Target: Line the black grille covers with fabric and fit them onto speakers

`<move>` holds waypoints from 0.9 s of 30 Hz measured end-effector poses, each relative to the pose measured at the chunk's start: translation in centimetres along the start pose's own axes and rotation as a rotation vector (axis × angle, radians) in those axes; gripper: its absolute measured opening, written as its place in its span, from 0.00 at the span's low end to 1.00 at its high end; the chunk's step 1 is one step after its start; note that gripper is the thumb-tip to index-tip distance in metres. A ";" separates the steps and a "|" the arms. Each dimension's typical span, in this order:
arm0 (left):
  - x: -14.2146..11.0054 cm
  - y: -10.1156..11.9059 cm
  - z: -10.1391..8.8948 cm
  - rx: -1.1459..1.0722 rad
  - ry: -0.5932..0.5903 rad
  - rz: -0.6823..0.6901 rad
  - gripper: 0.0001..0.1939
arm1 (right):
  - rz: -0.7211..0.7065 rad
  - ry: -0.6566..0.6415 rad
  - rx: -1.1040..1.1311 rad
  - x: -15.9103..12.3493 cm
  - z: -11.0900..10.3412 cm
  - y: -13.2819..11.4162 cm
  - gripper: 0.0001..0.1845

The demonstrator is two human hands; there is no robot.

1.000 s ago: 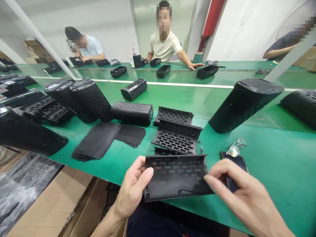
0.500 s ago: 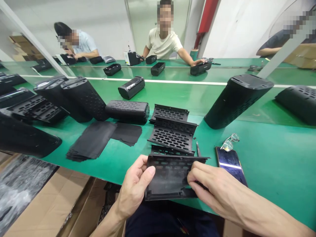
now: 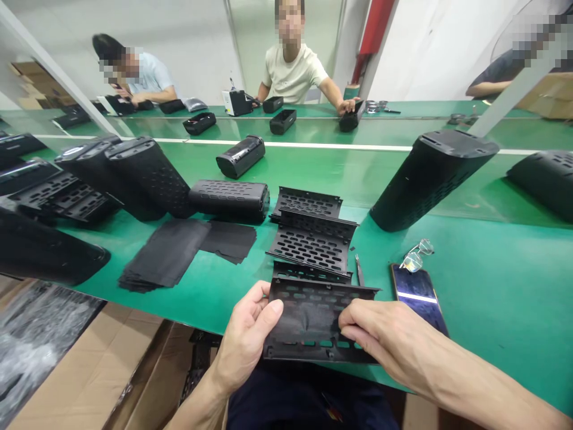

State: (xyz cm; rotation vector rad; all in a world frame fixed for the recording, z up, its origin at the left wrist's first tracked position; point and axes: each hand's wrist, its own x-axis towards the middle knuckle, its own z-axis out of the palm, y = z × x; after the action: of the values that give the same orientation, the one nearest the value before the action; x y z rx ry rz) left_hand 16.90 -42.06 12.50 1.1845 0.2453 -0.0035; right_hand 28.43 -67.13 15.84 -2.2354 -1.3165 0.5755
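A black slotted plastic panel (image 3: 308, 319) is held at the near edge of the green table (image 3: 492, 298). My left hand (image 3: 246, 340) grips its left end, thumb on top. My right hand (image 3: 385, 343) lies on its right part, fingers pressed flat against a dark mesh sheet lining the inside of the panel. Just beyond, more slotted panels (image 3: 313, 245) lie stacked in a row. A pile of black mesh sheets (image 3: 170, 254) rests to the left.
A phone (image 3: 418, 295), glasses (image 3: 416, 255) and tweezers (image 3: 359, 270) lie right of the panels. Black speaker housings (image 3: 430, 176) (image 3: 147, 176) stand and lie around. Cardboard boxes (image 3: 89, 376) sit below left. Other people work across the table.
My right hand came from the panel's right edge onto its inner face and now presses there. The panel tilted, so its lower slots show.
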 end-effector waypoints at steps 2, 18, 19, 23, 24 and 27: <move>-0.1 0.0 0.0 0.005 0.001 -0.005 0.10 | -0.006 -0.028 -0.005 0.0 -0.2 -0.1 0.15; -0.4 -0.1 -0.1 0.046 0.065 -0.015 0.12 | -0.028 -0.061 -0.007 -1.1 -1.2 -1.7 0.06; -0.4 -0.1 -0.1 0.047 0.064 -0.016 0.12 | -0.016 -0.062 0.021 -1.2 -1.2 -1.6 0.05; -0.2 -0.2 0.0 0.035 0.054 -0.012 0.13 | 0.036 -0.102 0.122 -1.2 -1.0 -1.3 0.02; -0.2 -0.3 0.1 0.029 0.050 -0.013 0.13 | 0.039 -0.105 0.129 -1.1 -1.0 -1.3 0.02; -0.3 -0.3 0.2 0.018 0.032 -0.020 0.13 | 0.010 -0.106 0.101 -0.7 -1.0 -1.4 0.03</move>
State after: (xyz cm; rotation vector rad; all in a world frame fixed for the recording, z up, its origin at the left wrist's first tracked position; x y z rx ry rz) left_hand 16.62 -42.42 12.32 1.2003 0.2859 -0.0037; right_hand 27.71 -67.35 17.57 -2.1565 -1.2978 0.7571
